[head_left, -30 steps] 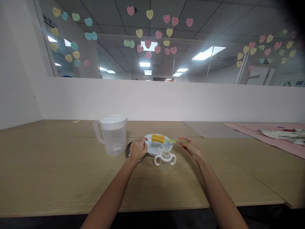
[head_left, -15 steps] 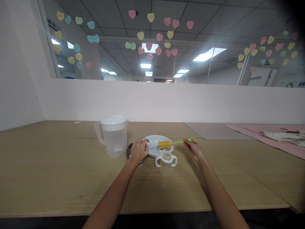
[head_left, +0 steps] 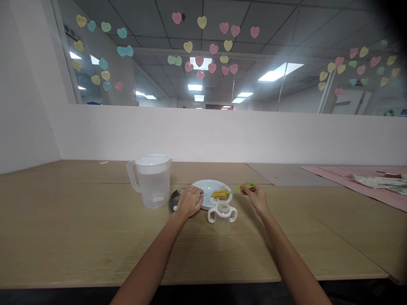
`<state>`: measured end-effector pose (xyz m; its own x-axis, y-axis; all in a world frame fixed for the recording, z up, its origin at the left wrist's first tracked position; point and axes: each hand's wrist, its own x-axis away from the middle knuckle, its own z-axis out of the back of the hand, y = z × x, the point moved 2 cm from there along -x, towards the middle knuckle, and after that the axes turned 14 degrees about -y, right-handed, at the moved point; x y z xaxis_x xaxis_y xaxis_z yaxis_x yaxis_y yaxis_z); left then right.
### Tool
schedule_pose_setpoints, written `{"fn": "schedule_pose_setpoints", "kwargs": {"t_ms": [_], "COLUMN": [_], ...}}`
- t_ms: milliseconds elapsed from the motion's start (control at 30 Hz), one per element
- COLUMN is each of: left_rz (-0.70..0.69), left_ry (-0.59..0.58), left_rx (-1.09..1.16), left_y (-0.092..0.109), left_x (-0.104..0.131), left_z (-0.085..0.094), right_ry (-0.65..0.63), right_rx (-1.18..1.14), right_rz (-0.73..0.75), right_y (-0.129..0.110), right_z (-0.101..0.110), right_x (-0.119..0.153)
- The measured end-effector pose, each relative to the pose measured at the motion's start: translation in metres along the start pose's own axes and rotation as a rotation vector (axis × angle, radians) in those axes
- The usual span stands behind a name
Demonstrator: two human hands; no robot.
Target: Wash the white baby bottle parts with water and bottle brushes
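Observation:
My right hand (head_left: 255,196) is closed around the green handle of a bottle brush (head_left: 220,193). Its yellow sponge head is over the white plate (head_left: 208,182). My left hand (head_left: 190,201), fingers pinched, holds one end of a thin pale rod (head_left: 213,190), which slants up to the right above the plate; its kind is too fine to make out. Just in front of the plate stands a clear baby bottle (head_left: 221,222) with white twin handles and no lid on top. A small white ring-shaped piece (head_left: 214,200) shows at the plate's near side, behind the bottle.
Left of the plate is a round metal dish (head_left: 172,203), partly hidden by my left hand. A translucent lidded pitcher (head_left: 154,182) stands farther left. At the far right a pink cloth (head_left: 330,178) bears a whitish cloth (head_left: 378,183). A white wall (head_left: 203,135) closes off the table's back.
The brush has shifted slightly left and its head has dipped toward the plate. My left hand has moved a little right, and the thin rod now points up to the right, above the brush head.

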<state>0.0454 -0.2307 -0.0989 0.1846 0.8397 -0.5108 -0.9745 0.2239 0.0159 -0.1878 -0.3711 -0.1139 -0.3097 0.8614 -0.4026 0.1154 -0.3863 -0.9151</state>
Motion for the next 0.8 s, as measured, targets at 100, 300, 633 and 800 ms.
{"fn": "schedule_pose_setpoints", "kwargs": {"t_ms": [100, 300, 633, 800], "left_rz": [-0.056, -0.096, -0.038, 0.024], "left_ry": [-0.023, -0.08, 0.037, 0.186], "left_rx": [0.024, 0.069, 0.052, 0.144], "left_y": [0.003, 0.004, 0.006, 0.001], "left_x": [0.0, 0.0, 0.001, 0.001], "left_z": [-0.003, -0.007, -0.001, -0.003], "right_ry": [-0.069, -0.244, -0.211, -0.114], "right_rx": [-0.022, -0.24, -0.429, -0.47], "right_rz": [-0.072, -0.293, -0.48, -0.383], "right_y": [0.0, -0.004, -0.002, -0.008], "right_z": [-0.004, -0.02, -0.022, -0.016], "right_x": [0.003, 0.013, 0.013, 0.01]}}
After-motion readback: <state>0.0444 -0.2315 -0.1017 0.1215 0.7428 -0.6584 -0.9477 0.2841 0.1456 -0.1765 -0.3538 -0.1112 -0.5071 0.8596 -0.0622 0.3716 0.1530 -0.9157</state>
